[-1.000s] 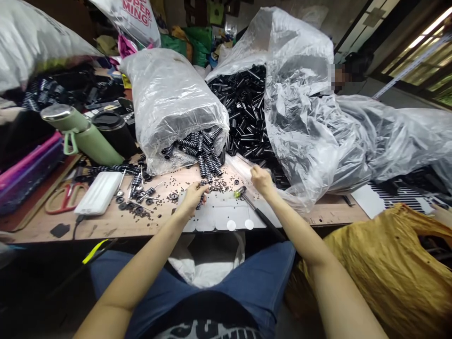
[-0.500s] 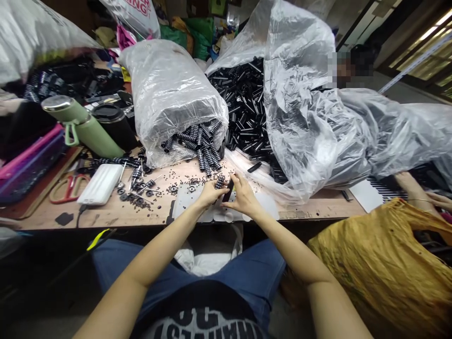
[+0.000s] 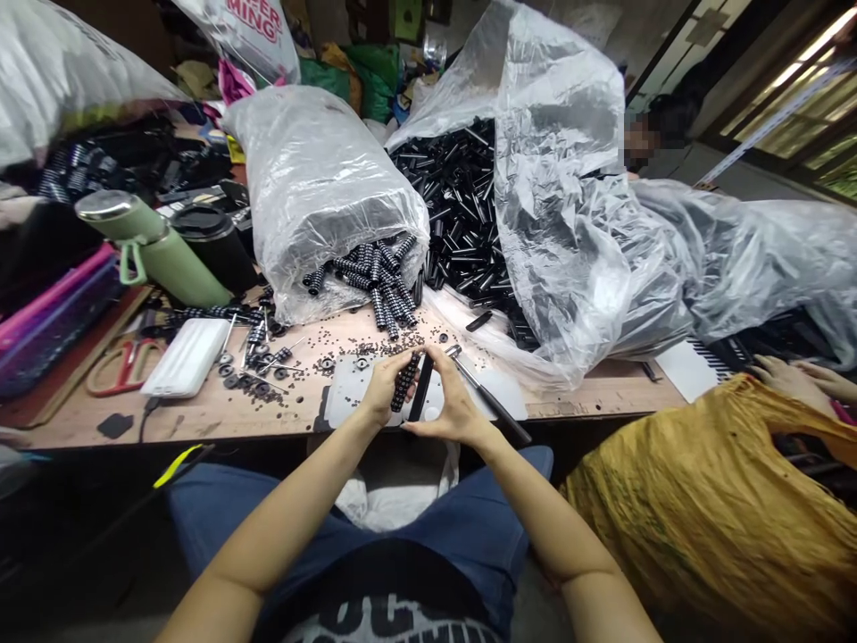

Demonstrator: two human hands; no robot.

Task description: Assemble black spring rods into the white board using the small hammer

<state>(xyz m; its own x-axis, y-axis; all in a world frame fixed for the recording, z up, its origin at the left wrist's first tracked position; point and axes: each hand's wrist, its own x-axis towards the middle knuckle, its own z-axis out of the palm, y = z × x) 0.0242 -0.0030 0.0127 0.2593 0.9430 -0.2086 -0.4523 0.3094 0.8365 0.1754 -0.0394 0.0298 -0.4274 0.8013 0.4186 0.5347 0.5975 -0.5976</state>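
Note:
My left hand (image 3: 383, 391) is closed around a black cylinder with rows of pale dots (image 3: 403, 384). Between the thumb and fingertips of my right hand (image 3: 455, 402) is a smooth black piece (image 3: 420, 389), gripped by its two ends. The two pieces stand side by side, close together, over a pale flat plate (image 3: 345, 393) at the table's front edge. Just right of my right hand lies a tool with a metal head and dark handle (image 3: 492, 397). Beyond my hands, similar dotted cylinders (image 3: 388, 281) spill from a clear plastic bag (image 3: 328, 170).
A large plastic sheet (image 3: 555, 196) partly covers a heap of black pieces (image 3: 461, 214). Leftward are red-handled scissors (image 3: 124, 366), a white power bank (image 3: 187, 355), a green flask (image 3: 161, 254) and a dark cup (image 3: 214, 246). A yellow sack (image 3: 710, 482) and another person's hands (image 3: 794, 379) are at right.
My hands have come a little nearer my body, and both pieces now show more fully. The tool beside my right hand has come into view.

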